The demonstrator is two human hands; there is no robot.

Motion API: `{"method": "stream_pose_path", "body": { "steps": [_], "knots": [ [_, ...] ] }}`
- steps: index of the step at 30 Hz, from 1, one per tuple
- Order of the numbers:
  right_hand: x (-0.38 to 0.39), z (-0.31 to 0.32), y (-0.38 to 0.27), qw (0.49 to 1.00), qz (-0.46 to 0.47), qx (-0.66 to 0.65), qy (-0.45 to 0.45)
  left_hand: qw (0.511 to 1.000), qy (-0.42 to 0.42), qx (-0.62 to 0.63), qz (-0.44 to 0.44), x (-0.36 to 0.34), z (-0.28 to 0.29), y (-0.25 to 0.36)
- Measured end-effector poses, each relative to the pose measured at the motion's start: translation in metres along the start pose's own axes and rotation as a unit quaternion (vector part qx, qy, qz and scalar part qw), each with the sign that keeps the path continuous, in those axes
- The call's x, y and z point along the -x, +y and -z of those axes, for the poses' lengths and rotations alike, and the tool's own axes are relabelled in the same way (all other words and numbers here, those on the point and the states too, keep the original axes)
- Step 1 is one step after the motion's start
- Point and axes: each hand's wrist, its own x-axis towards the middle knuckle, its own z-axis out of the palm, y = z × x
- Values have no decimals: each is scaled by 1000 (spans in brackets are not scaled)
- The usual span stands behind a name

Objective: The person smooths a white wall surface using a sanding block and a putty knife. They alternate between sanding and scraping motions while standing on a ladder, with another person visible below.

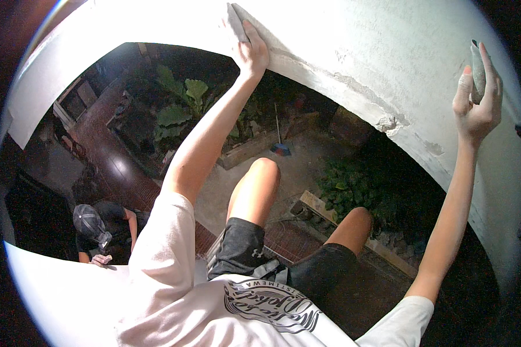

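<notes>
My left hand (252,55) is raised against the lower edge of a white plastered wall (353,46). Its fingers stretch upward and lie against the surface; a pale grey shape along them could be dust or a thin piece, I cannot tell which. Farther right, my right hand (479,110) is dusted white and grips a thin, curved grey sheet (478,72) between thumb and fingers, close to the wall. The sheet's top end looks black. Rough, chipped plaster (391,123) runs along the wall's curved lower edge between my hands.
Below me are a concrete floor, a broom (280,148), leafy plants (179,104) and a wooden plank (318,205). At the lower left another person in a grey cap (88,221) bends beside a white surface (58,289). My bare knees jut out over the drop.
</notes>
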Motion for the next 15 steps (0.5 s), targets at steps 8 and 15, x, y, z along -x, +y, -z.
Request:
{"method": "stream_pose_path", "body": {
  "steps": [8,15],
  "knots": [
    [1,1,1,1000,-20,8,-20,998,-15,55,33,-4,2,-7],
    [-6,3,-3,1000,-10,19,-9,968,-29,129,214,-36,-2,-28]
  ]
}}
